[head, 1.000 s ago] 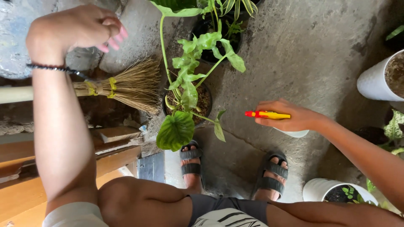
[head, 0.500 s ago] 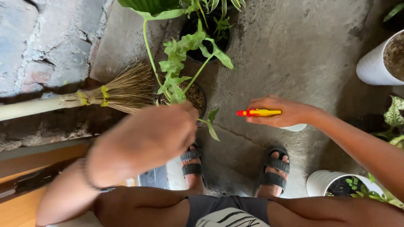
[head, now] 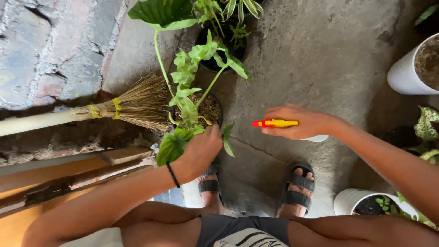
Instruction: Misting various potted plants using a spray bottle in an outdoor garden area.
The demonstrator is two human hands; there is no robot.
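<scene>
My left hand (head: 202, 147) reaches down to a small black pot (head: 217, 106) with a green leafy plant (head: 186, 82) and grips its near rim beside a big round leaf (head: 171, 146). My right hand (head: 307, 122) holds a spray bottle (head: 315, 137) with a yellow and red nozzle (head: 273, 123) pointing left, about a hand's width right of the pot. The bottle's white body is mostly hidden under the hand. My sandalled feet (head: 297, 190) stand on the concrete below.
A straw broom (head: 128, 106) lies left of the pot, beside a brick wall (head: 50, 50). Wooden boards (head: 68, 171) are at lower left. More potted plants (head: 228, 27) stand behind; white pots sit at right (head: 404, 68) and lower right (head: 352, 203).
My left hand came down from the upper left, swept across and now holds the near rim of the black pot. The right hand with the sprayer drifted slightly left.
</scene>
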